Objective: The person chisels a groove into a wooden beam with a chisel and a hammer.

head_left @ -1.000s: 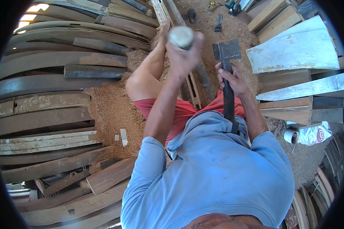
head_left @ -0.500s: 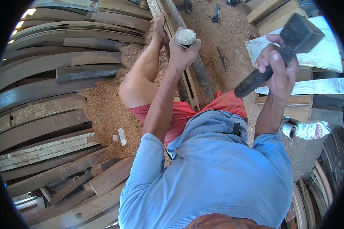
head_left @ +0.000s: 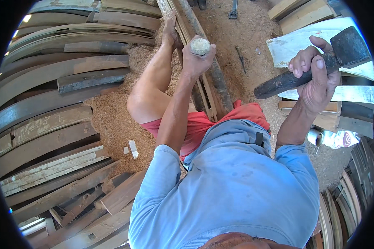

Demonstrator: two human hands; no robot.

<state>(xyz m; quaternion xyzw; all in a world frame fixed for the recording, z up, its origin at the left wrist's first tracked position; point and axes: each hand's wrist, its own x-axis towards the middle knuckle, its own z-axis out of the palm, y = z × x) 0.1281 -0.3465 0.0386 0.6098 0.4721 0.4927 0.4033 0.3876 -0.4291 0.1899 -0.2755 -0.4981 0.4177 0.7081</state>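
Left of centre, the left hand (head_left: pixel 197 63) is clamped round a tool handle (head_left: pixel 200 46) seen end-on above a long grooved timber (head_left: pixel 209 97) — its butt round, pale and rough. To the right, the right hand (head_left: pixel 316 81) grips a dark mallet (head_left: pixel 348 47) aslant, blocky head outward, one finger lifted off the scuffed handle. Farther right lies a crumpled white bag (head_left: pixel 340 140) — contents hidden.
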